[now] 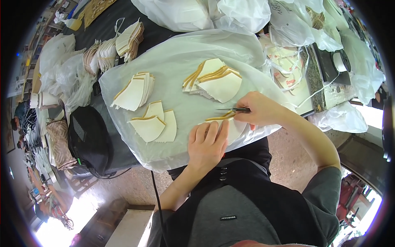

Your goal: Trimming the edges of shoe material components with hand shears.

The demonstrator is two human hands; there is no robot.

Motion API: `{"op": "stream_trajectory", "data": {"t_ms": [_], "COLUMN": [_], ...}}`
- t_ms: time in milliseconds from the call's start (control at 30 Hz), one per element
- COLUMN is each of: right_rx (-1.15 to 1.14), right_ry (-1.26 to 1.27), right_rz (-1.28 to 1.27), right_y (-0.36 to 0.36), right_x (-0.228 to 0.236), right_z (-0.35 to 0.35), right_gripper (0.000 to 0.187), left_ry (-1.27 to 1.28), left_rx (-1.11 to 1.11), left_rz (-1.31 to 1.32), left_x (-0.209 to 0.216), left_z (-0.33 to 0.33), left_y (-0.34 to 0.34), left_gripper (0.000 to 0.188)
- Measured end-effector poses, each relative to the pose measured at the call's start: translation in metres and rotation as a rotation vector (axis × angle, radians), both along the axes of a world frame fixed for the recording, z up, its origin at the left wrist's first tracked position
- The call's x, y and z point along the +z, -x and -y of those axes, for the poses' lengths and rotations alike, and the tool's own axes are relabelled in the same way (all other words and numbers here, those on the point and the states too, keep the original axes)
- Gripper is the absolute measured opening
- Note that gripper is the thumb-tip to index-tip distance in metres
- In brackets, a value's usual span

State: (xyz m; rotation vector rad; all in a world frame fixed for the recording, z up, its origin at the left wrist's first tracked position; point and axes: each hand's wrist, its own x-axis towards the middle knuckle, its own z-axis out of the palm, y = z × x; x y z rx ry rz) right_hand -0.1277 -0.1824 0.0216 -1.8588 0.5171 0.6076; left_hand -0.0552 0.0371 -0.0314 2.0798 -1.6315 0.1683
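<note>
Worktable, inked bag, red-lettered sheet, right hand holding tool

Counted two hands, one pointed tool, one part-hidden pile, three fanned stacks and three loose pieces over the plastic sheet; noted three tied bundles beyond its far-left edge.

So it's a dark-topped table, mostly hidden under one big cloudy plastic sheet. Fanned little piles of pale curved pieces lie right on the sheet. Bulging white plastic bags crowd its far edge, banded bundles sit just past its far left corner, and a black mesh thing is left of it, can't tell what.
</note>
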Motion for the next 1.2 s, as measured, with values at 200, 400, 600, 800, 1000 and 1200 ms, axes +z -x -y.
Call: {"op": "stream_trajectory", "data": {"t_ms": [200,400,600,800,1000,1200], "right_rx": [0.001,0.098,0.095,0.067,-0.252,-0.277], "right_ry": [-0.045,0.050,0.066,0.155,0.687,0.737], "right_rz": [0.007,0.057,0.049,0.124,0.438,0.239], "right_y": [0.004,0.002,0.001,0.006,0.048,0.085], "right_x": [-0.002,-0.006,-0.004,-0.003,0.026,-0.003], "right_z": [0.008,0.010,0.011,0.006,-0.032,-0.073], "right_gripper": [0.020,0.021,0.020,0.023,0.022,0.020], "left_ry": [-0.041,-0.094,-0.139,-0.184,-0.042,-0.021], "left_rx": [-0.028,-0.035,-0.038,-0.034,0.048,0.075], "left_rz": [0.001,0.044,0.028,0.070,0.029,0.060], "left_x": [-0.002,0.002,0.005,0.011,-0.008,-0.009], "left_z": [0.002,0.006,0.008,0.013,0.005,0.006], "left_y": [0.002,0.004,0.005,0.006,0.014,0.015], "left_gripper": [0.045,0.053,0.056,0.054,0.053,0.052]}}
